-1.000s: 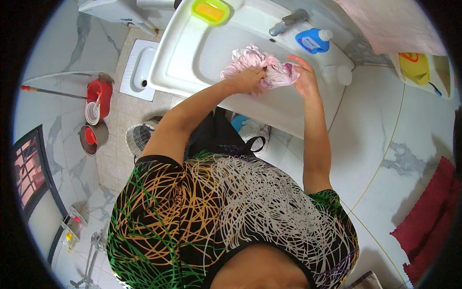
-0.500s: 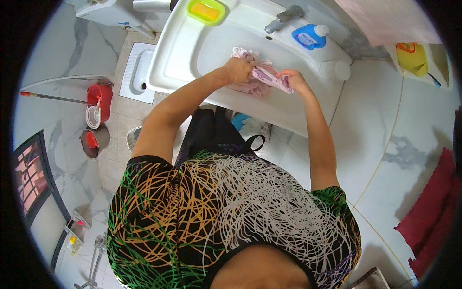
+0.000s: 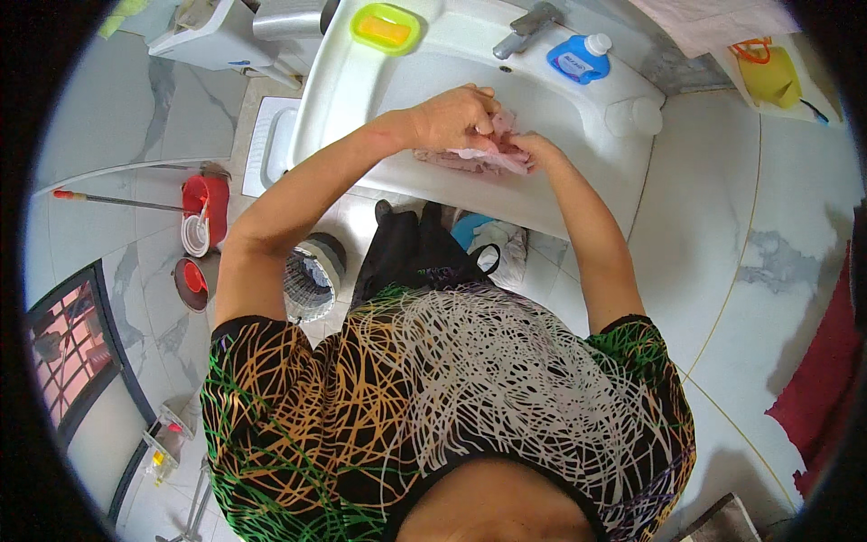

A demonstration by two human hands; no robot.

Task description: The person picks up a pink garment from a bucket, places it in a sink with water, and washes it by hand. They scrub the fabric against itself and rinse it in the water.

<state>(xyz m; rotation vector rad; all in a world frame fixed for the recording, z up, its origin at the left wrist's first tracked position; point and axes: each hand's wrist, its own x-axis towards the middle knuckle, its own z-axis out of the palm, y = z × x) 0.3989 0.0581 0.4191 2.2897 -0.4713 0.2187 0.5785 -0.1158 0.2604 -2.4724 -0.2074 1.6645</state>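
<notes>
A wet, crumpled pink cloth [image 3: 470, 161] lies bunched at the near side of the white sink [image 3: 596, 194]. My left hand [image 3: 454, 119] bends over its upper part with curled fingers, gripping a fold. On the other side, my right hand [image 3: 539, 152] is closed on the cloth's right end, its fingertips partly hidden in the folds. Both hands are close together, with the fabric bunched between them. I cannot make out what kind of garment or towel the cloth is.
A green soap dish [image 3: 386, 29] with yellow soap sits on the sink's far left rim. Along the back stand a grey faucet [image 3: 526, 30], a blue detergent bottle [image 3: 579, 60] and a white bottle [image 3: 635, 116]. A waste basket [image 3: 312, 278] is on the floor left of my legs.
My left hand has turned and risen over the cloth, and the stretch between my hands has bunched up. My right hand has shifted slightly left. The whole view has tilted a little.
</notes>
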